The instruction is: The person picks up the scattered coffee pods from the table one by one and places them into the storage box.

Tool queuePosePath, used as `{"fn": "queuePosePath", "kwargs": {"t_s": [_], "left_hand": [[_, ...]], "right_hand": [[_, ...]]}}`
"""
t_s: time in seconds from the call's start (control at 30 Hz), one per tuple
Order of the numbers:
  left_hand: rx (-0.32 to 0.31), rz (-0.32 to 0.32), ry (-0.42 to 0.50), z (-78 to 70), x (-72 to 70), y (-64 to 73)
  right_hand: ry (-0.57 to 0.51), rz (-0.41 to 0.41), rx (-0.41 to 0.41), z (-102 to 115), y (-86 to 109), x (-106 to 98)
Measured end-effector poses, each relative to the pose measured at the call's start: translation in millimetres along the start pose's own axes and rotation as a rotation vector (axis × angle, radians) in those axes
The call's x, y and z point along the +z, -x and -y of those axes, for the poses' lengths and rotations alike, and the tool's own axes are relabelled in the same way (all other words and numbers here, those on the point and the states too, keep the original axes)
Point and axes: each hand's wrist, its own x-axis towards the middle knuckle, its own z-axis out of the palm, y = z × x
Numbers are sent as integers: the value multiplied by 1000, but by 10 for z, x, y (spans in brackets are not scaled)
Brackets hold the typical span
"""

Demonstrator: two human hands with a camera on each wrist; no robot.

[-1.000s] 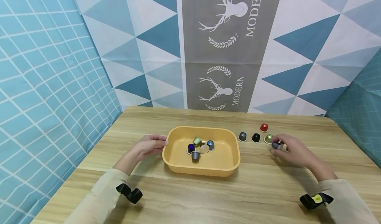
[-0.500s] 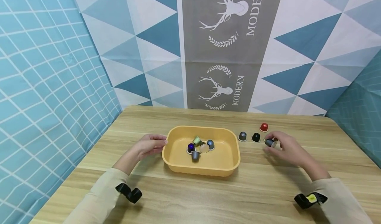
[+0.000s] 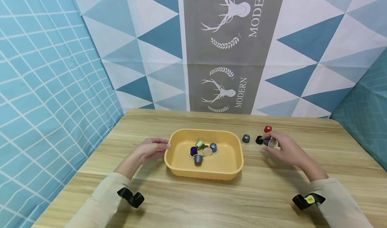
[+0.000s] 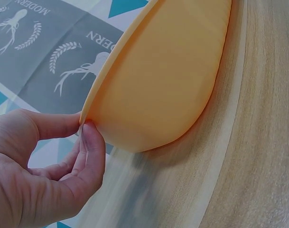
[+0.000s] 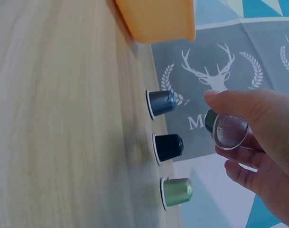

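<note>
My left hand [image 3: 151, 149] pinches the left rim of a yellow plastic tub [image 3: 204, 175], thumb and fingertips on either side of the edge in the left wrist view. My right hand [image 3: 287, 148] holds a dark grey coffee capsule [image 5: 231, 132] above the table, its foil lid facing the wrist camera. Below it stand a dark grey-blue capsule [image 5: 161, 103], a black capsule [image 5: 168, 147] and a green capsule [image 5: 176, 191], in a row, lids down. The right hand largely hides the green one in the head view. A red capsule [image 3: 267, 128] sits just behind that row.
Several capsules lie inside the tub: a green capsule [image 3: 200, 144], a violet-blue capsule [image 3: 193, 150], a blue capsule [image 3: 213, 147], a grey capsule [image 3: 198, 159] and one with its pale lid [image 3: 207, 151] showing. A patterned cloth backdrop [image 3: 163, 70] rises behind the wooden table [image 3: 205, 204].
My right hand has moved left with the dark grey capsule, from right of the green capsule to over the row near the black one. The left hand and tub have stayed put.
</note>
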Motion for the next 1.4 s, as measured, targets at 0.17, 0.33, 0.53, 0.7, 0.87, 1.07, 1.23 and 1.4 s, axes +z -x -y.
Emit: {"fn": "queuePosePath", "kwargs": {"t_s": [0.17, 0.33, 0.53, 0.7, 0.87, 1.07, 1.23, 1.4], "left_hand": [[4, 1, 8, 1, -2, 0], [5, 4, 12, -1, 0, 0], [7, 9, 5, -4, -1, 6], [6, 11, 8, -7, -6, 1], [1, 8, 4, -4, -5, -4], [-2, 0, 4, -13, 1, -3], [0, 0, 2, -17, 3, 0], [-1, -2, -8, -12, 10, 11]], "right_hand": [[-3, -15, -22, 36, -65, 16], [-15, -45, -74, 64, -132, 30], [-42, -27, -67, 100, -177, 35], [-40, -29, -84, 129, -198, 48], [-37, -28, -88, 160, -219, 59], [-35, 0, -65, 205, -252, 46], [-44, 35, -40, 260, -294, 22], [-54, 63, -36, 326, -344, 5]]}}
